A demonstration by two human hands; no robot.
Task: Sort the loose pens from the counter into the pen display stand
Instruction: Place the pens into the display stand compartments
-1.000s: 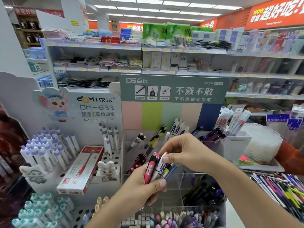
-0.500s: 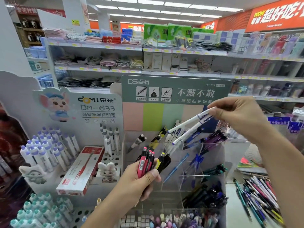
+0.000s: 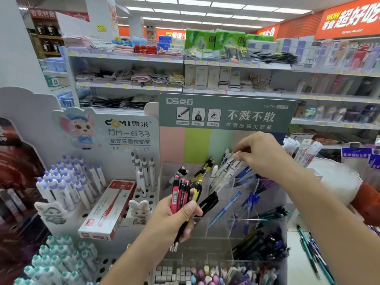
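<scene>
My left hand (image 3: 177, 220) grips a bundle of pens (image 3: 183, 195), red-pink, black and yellow ones, upright in front of the clear acrylic pen display stand (image 3: 265, 204). My right hand (image 3: 260, 154) is over the stand's upper back compartment, its fingertips on the white pens with blue print (image 3: 228, 167) that lean there. Other compartments hold blue, green and dark pens. Loose pens (image 3: 310, 245) lie on the white counter at the lower right.
A white DOMI stand (image 3: 127, 145) with purple-capped pens and a red-and-white pen box (image 3: 107, 210) stands at the left. Teal-capped pens fill the lower left. Erasers and small items fill the stand's front tray (image 3: 205, 272). Store shelves run behind.
My right hand has lowered the white pens from above the stand into the upper back compartment. My left hand still holds its bundle, hardly moved.
</scene>
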